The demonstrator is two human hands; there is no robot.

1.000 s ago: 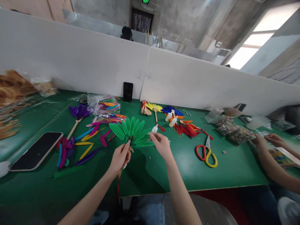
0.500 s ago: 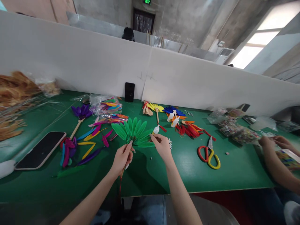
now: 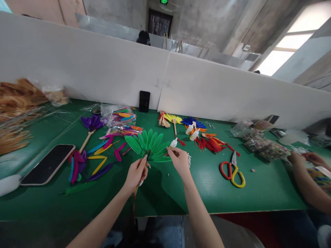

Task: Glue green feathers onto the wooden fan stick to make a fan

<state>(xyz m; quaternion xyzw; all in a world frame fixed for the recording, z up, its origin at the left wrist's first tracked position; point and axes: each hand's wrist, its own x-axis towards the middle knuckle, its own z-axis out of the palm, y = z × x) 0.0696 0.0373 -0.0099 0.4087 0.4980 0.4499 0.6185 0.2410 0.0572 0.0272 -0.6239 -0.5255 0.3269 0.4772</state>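
Head view, versus the earlier pictures: I log the scene slid toward the right of frame. The scissors (image 3: 232,172) and black phone (image 3: 144,101) both sit further right. At the left edge, more of the white object (image 3: 9,185) shows; a pale blue patch (image 3: 4,7) has entered the upper left corner. I note more white beads (image 3: 189,159) visible beside the right hand (image 3: 179,162).

Daylight from the window (image 3: 287,46), upper right; panes blown to white. Room otherwise dim, grey-toned. Soft shadow spreads below the hands on the green surface (image 3: 212,193), with a dull sheen toward the right. Wide-angle stretch at the edges (worst by the far-right arms (image 3: 309,179), which look smeared). Centre reasonably crisp; lower left corner murky.
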